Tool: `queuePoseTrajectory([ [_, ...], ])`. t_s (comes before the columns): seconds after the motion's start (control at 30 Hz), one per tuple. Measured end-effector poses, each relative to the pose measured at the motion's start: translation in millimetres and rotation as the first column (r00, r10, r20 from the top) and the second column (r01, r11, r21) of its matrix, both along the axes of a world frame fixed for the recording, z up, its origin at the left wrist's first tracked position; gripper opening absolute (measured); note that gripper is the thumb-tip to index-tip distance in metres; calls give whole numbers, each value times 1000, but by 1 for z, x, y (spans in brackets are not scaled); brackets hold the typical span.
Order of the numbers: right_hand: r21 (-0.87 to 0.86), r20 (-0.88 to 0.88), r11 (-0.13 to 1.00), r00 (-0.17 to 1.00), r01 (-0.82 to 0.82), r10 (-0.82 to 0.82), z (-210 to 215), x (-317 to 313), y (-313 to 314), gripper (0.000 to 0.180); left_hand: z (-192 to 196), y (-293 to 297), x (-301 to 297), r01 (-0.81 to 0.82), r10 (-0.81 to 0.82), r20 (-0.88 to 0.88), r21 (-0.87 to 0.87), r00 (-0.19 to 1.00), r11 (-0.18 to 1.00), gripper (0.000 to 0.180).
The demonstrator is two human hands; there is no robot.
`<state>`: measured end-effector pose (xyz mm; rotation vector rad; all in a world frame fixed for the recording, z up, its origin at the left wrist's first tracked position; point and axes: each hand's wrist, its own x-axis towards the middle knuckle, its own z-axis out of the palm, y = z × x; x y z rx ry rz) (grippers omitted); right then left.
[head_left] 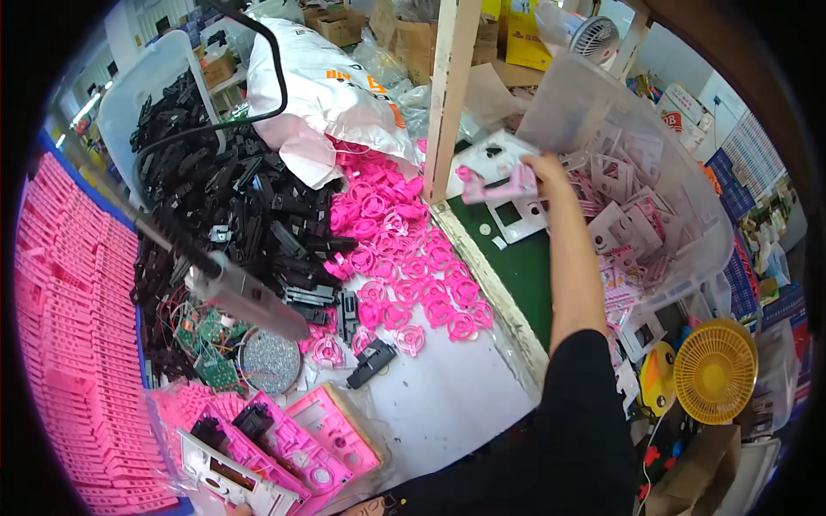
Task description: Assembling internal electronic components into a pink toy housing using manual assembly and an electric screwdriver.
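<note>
Tabletop (pixel 456 387) — post (pixel 451 103) between rings (pixel 437 297) and right hand (pixel 545 169)

I could pass a hand over the bare white tabletop (pixel 452 400) in front of me; the slanting grey cylinder (pixel 258 297) obstructs the left, while post (pixel 452 95) and bin (pixel 555 107) flank my right hand (pixel 545 172).

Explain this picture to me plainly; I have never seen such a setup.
No robot works here: a person works bare-handed. The single picture comes from a wide fisheye camera worn on the head, looking down, so straight edges bend. On the white work surface lie heaps of black parts and bright pink ring-shaped parts. The right hand grips a pale pink part beside a clear plastic bin. Only a bit of the left hand shows at the lower edge, by a white panel; its hold cannot be made out.
</note>
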<state>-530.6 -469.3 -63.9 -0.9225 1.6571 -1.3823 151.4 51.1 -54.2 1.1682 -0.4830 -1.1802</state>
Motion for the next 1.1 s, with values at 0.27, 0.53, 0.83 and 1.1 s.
queuePoseTrajectory([
  [0.27,295,-851,931,501,214,154,-36,-135,204,43,-49,-22,-23,171,-184,-84,-145,979,975,80],
  [0.53,42,-812,966,555,-255,181,53,72,267,66,13,-15,-88,378,-382,-146,-55,913,924,90],
  [0.83,-80,121,282,271,-956,955,45,357,416,119,14,23,-67,408,-359,262,-163,896,899,80],
  [1.1,-160,-6,365,371,-917,929,21,441,498,94,11,101,-62,123,-66,197,-290,978,949,119],
])
